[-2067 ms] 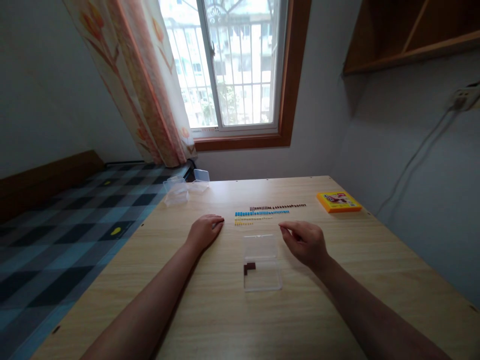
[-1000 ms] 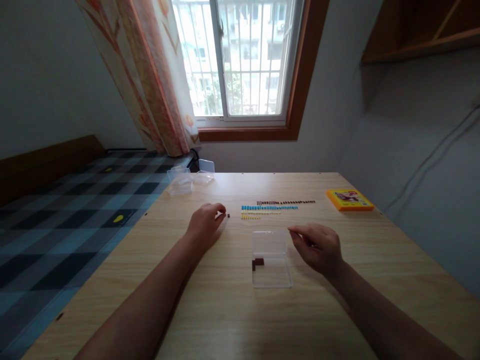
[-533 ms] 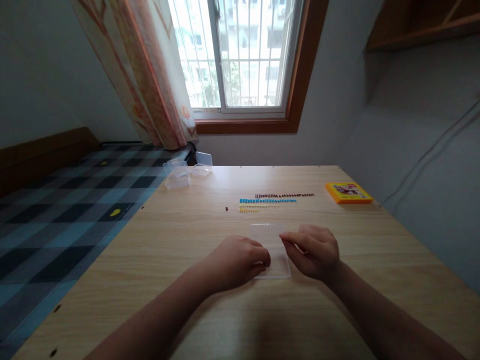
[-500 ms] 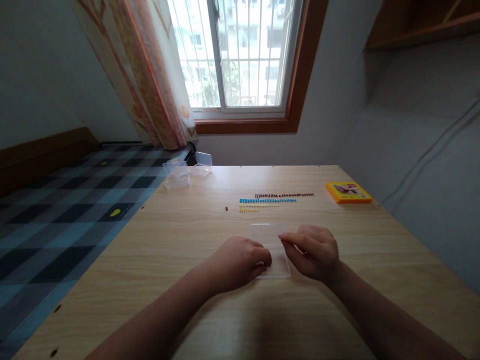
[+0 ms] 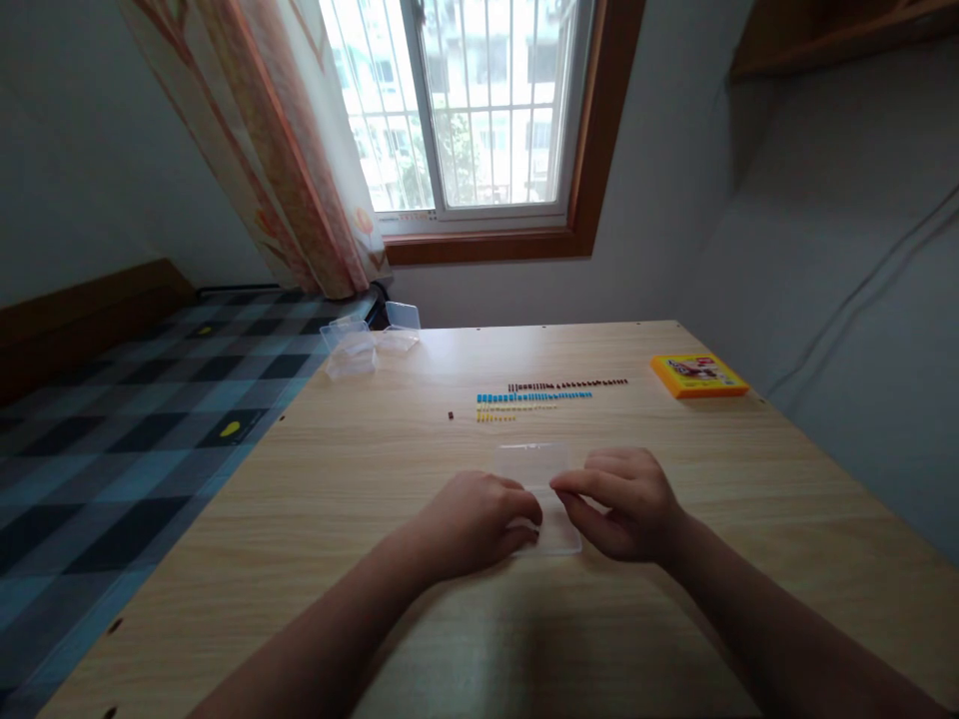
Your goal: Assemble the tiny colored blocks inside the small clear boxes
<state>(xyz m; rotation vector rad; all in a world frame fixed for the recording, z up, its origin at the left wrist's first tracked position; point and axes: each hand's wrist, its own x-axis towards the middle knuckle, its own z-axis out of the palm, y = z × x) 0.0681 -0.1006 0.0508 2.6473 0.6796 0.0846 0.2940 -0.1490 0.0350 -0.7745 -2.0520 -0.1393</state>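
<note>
A clear plastic box point(image 5: 533, 466) lies flat on the wooden table point(image 5: 375, 479) in front of me. My left hand point(image 5: 476, 519) rests curled on its left side and hides the dark brown pieces inside. At the box's right side, my right hand point(image 5: 625, 499) has thumb and forefinger pinched together; what they pinch is too small to see. Beyond the box lie rows of small pieces: dark brown point(image 5: 567, 383), blue point(image 5: 533, 396) and yellow point(image 5: 495, 416). One lone dark piece point(image 5: 451, 414) sits left of the rows.
Clear plastic boxes and lids point(image 5: 360, 345) sit at the table's far left corner. An orange booklet point(image 5: 698, 374) lies at the far right. A bed with a checked cover point(image 5: 112, 439) adjoins the left edge. A window and curtain are behind.
My left hand left a single dark piece on the table and came down onto the clear box. My right hand moved in to the box's right side, still pinched.
</note>
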